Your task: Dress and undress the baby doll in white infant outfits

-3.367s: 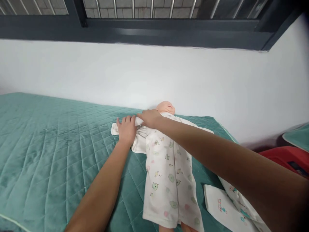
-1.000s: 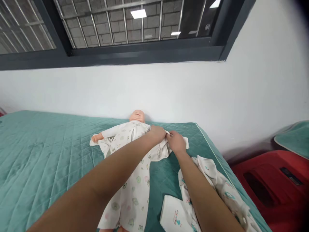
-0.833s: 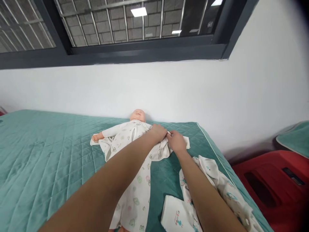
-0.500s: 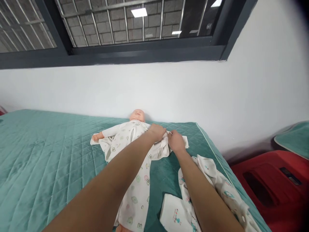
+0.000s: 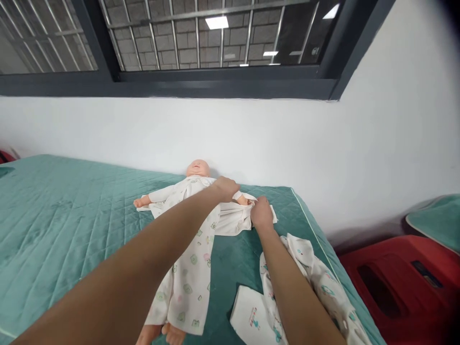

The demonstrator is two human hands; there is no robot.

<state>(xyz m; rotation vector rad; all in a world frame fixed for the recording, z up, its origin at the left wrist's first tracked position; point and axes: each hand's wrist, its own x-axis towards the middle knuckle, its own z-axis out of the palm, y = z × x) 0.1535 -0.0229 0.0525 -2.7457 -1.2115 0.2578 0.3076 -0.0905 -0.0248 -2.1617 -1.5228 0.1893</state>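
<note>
A baby doll [image 5: 198, 167] lies on its back near the wall, in white long sleeves and a patterned white garment [image 5: 192, 287]. My left hand [image 5: 226, 188] is closed on the doll's sleeve at the upper arm. The doll's small hand [image 5: 244, 200] shows between my two hands, over a spread part of the garment. My right hand [image 5: 262, 212] has its fingers closed on the garment's edge beside that small hand. The doll's other arm lies stretched out, and its feet show at the bottom.
A green quilted mat [image 5: 72, 230] lies under the doll. Beside my right forearm are a printed garment [image 5: 330, 287] and a folded white cloth [image 5: 251, 314]. A red plastic item [image 5: 398, 282] stands at the right. Behind are a white wall and a barred window.
The doll's hand beside my hands has come into view. My left hand has moved slightly away from my right hand, and the cloth between them has opened out. The view has shifted a little.
</note>
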